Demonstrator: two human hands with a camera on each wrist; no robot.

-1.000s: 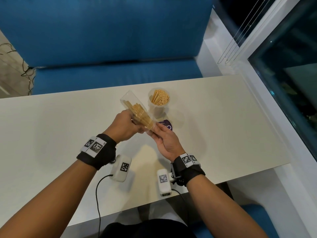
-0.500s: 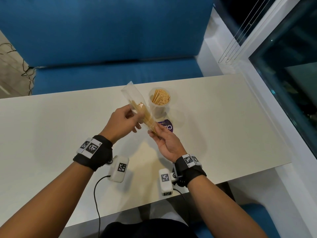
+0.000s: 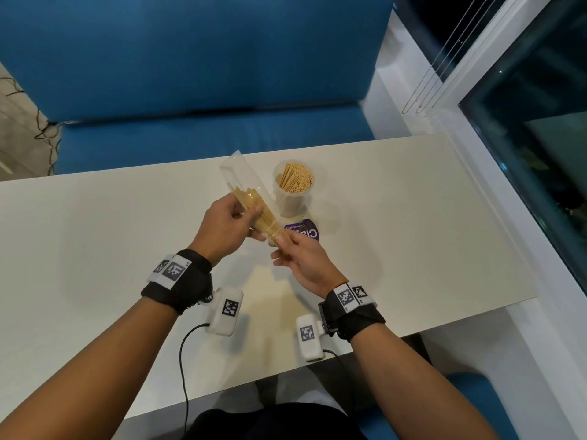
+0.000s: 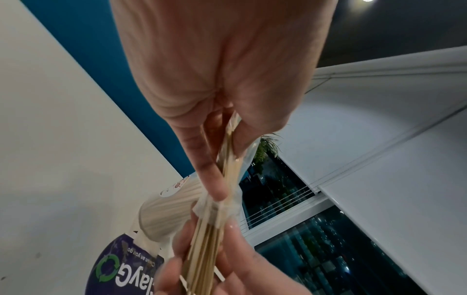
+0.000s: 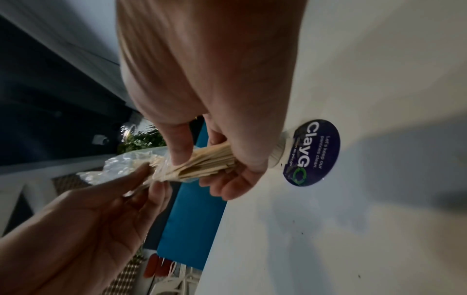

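Both hands are raised above the middle of the surface point(image 3: 413, 217), a little nearer its far edge than its near one. They share a clear plastic sleeve point(image 3: 239, 174) with a bundle of thin wooden sticks point(image 3: 261, 214) inside it. The sleeve lies tilted, with its empty end pointing up and away toward the far edge and its open end pointing down toward the person.

The left hand point(image 3: 226, 229) has its fingers and thumb curled round the middle of the sleeve and squeezes the sticks through the plastic. The right hand point(image 3: 305, 265) is just beside it on the near side. Its thumb and fingertips pinch the bare ends of the sticks where they poke out of the sleeve's mouth.

Just beyond the hands, close to the far edge, a pale translucent cup point(image 3: 291, 200) stands upright, packed with more sticks of the same kind. A round purple sticker point(image 3: 306, 232) with white lettering lies flat on the surface at the near side of the cup's base. A blue sofa point(image 3: 190, 58) runs along behind the far edge.
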